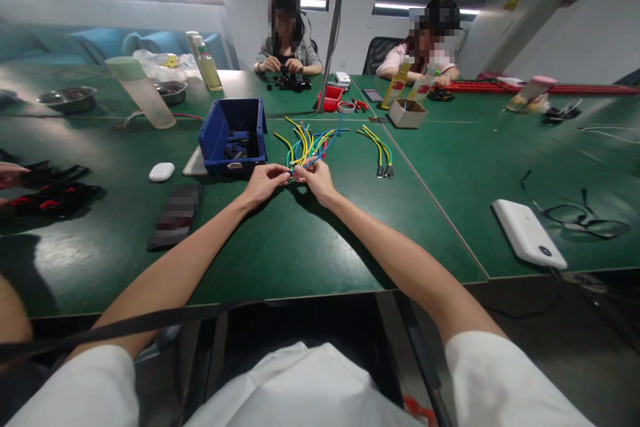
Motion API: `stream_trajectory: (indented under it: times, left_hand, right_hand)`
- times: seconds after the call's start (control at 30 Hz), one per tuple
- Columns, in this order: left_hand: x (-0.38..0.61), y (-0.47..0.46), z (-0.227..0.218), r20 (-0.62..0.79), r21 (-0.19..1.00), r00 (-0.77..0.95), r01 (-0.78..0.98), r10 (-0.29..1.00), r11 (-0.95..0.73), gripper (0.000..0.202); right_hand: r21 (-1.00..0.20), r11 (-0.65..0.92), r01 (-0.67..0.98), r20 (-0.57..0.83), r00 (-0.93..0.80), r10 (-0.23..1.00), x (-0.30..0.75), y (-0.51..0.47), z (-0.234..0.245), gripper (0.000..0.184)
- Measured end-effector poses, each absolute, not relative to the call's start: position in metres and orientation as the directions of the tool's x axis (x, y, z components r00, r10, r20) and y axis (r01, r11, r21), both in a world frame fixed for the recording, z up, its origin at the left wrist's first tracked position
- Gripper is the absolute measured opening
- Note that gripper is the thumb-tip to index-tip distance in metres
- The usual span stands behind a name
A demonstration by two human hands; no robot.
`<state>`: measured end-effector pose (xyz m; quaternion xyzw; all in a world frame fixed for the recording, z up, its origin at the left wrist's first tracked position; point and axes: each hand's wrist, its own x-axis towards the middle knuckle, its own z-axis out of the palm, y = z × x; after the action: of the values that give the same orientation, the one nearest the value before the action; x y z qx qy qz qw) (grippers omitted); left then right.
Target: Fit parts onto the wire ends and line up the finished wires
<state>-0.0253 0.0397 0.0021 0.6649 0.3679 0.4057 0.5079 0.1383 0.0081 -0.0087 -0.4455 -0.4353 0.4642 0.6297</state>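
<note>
My left hand (269, 183) and my right hand (319, 181) meet over the green table, thumbs and fingers pinched close together. Between them is the end of a blue wire (316, 159), which runs up past my right fingers; the small tip is mostly hidden. Just beyond my hands lies a loose bundle of yellow, green and blue wires (303, 140). To the right, several yellow-green wires (379, 147) with dark sleeves and ring ends rest side by side. Left of my hands stands a blue bin (210, 137) holding small dark parts (239, 147).
A dark blurred pouch-like item (176, 217) and white case (161, 172) lie left. A white power bank (529, 233) and glasses (585, 220) lie right. Beyond are a red bin (331, 99), small box (407, 115) and bottle (145, 97). Two people work opposite; another's hand (11, 175) shows left.
</note>
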Motion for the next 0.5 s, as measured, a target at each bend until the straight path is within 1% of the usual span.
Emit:
stream_trajectory:
  times: [0.2, 0.37, 0.5]
  left_hand:
    - [-0.0281, 0.0417, 0.0053, 0.124, 0.986, 0.419, 0.046, 0.900, -0.157, 0.032]
    - [-0.0292, 0.0421, 0.0074, 0.116, 0.989, 0.440, 0.036, 0.890, -0.147, 0.035]
    - [-0.0284, 0.0416, 0.0077, 0.120, 0.987, 0.425, 0.043, 0.897, -0.152, 0.033]
  right_hand:
    - [-0.960, 0.165, -0.226, 0.118, 0.211, 0.971, 0.1366, 0.0069, -0.0067, 0.040]
    - [-0.959, 0.151, -0.240, 0.098, 0.218, 0.971, 0.1366, 0.0065, -0.0056, 0.042]
    - [-0.959, 0.154, -0.239, 0.098, 0.229, 0.968, 0.1374, 0.0072, -0.0070, 0.042]
